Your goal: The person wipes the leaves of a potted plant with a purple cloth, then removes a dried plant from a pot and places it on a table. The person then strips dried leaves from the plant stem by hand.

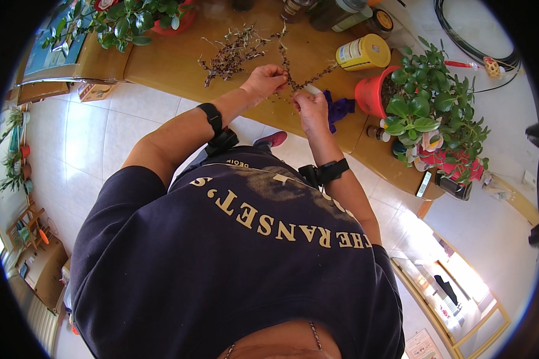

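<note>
A dried, dark brown plant sprig [284, 56] with two thin branches spreads above the wooden table [179, 67]. My right hand [313, 111] pinches it low down, where the branches meet. At the left branch, my left hand [265, 83] has its thumb and fingertips closed together; they hide whatever is between them. Small brown crumbs lie on the tabletop around both hands. To the left of the sprig lies a loose heap of dried stems [233, 54]. A purple cloth [339, 110] rests just right of my right hand, with a white object [312, 89] partly hidden behind the fingers.
A yellow canister [364, 51] stands on the right, near a red pot [372, 92] with a leafy green plant [426, 107]. Several jars and bottles [337, 15] line the back. Another potted plant [121, 24] is at the far left. A small brown bottle [378, 133] sits near the right edge.
</note>
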`<state>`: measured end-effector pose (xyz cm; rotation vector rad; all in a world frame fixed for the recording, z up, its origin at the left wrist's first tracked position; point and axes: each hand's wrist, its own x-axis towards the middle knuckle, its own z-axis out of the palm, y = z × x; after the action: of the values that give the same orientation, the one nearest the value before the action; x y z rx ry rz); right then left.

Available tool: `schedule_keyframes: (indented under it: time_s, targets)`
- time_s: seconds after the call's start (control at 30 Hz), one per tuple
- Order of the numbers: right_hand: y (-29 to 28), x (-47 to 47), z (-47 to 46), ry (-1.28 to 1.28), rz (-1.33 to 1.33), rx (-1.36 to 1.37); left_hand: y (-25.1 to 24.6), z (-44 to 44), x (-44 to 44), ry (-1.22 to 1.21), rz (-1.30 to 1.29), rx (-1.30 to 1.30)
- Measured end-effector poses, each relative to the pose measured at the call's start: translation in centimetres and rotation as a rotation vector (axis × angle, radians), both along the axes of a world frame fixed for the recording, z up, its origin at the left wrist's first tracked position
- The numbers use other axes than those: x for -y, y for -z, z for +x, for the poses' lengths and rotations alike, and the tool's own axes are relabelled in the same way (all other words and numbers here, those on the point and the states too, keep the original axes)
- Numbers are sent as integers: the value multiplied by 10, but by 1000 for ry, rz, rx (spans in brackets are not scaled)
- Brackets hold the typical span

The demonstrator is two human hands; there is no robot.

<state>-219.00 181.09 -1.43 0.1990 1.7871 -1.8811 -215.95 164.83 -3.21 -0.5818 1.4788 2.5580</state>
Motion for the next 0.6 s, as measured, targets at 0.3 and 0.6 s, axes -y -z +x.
schedule_keyframes:
  time_s: [0.3, 0.6]
  targets:
    - [1, 1, 2, -7, 66, -47, 8, 0, -1, 3, -734, -170]
    - [11, 2, 0, -28, 61, -12, -2, -1, 0, -12, -1100, -334]
